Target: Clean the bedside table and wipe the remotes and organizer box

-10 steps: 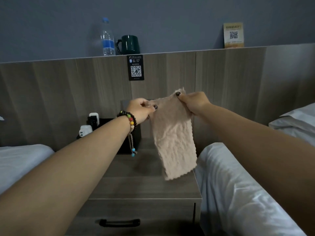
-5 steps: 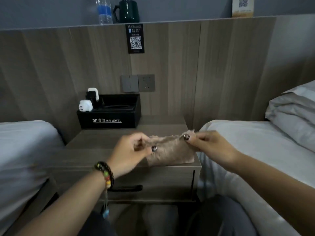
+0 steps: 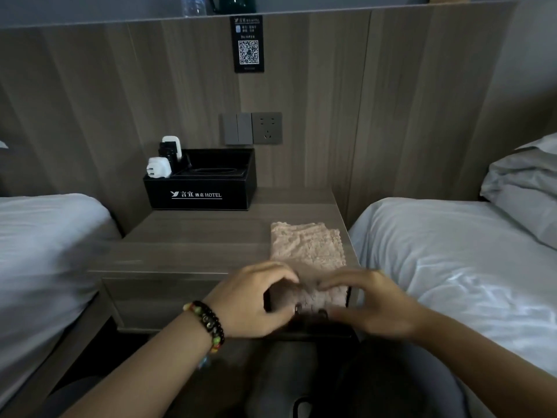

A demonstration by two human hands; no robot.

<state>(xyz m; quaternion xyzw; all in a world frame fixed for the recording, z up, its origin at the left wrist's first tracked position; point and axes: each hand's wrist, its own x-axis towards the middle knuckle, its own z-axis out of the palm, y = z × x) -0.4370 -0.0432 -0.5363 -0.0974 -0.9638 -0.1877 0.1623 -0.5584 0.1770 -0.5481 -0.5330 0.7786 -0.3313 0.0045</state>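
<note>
Your left hand (image 3: pixel 256 300) and right hand (image 3: pixel 373 303) both pinch the cloth's (image 3: pixel 307 245) near edge. It lies on the surface (image 3: pixel 196 236), front right, long axis running away from you. Organizer box (image 3: pixel 199 188) sits rear-left, nearer your left hand.

At the top edge of the frame, the water bottle (image 3: pixel 193 6) and dark mug (image 3: pixel 236 3) are cut off, only their bases showing. Low in the centre, motion blur smears our hands (image 3: pixel 316 300), so we cannot tell their hold on the cloth (image 3: pixel 306 247), whose near end they cover. Remotes (image 3: pixel 169 150) in the organizer box (image 3: pixel 199 191) are half hidden.
</note>
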